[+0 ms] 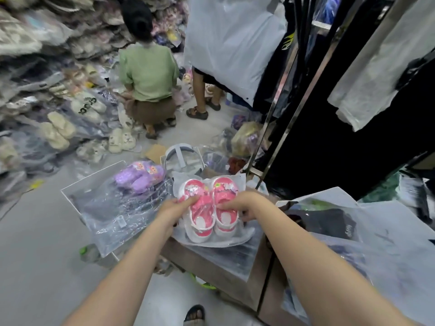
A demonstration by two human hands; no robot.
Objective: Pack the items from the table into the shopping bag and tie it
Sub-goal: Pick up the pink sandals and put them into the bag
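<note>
Your hands, left hand (174, 209) and right hand (240, 205), grip the pink slippers (209, 208) (purple slippers (138, 176) wait on the tabletop (211, 267)); bag untied.

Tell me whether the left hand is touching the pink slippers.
Touching. The head view shows the left hand with fingers pressed onto the wrapped pink slippers.

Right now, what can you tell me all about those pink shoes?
The pink shoes are a small pair with white soles and cartoon pictures on top. They lie side by side, toes pointing away, sealed in a clear, shiny, crinkled plastic bag. The pack rests on the table, on more plastic-wrapped goods. The left hand pinches the left shoe through the plastic, and the right hand grips the right one.
</note>
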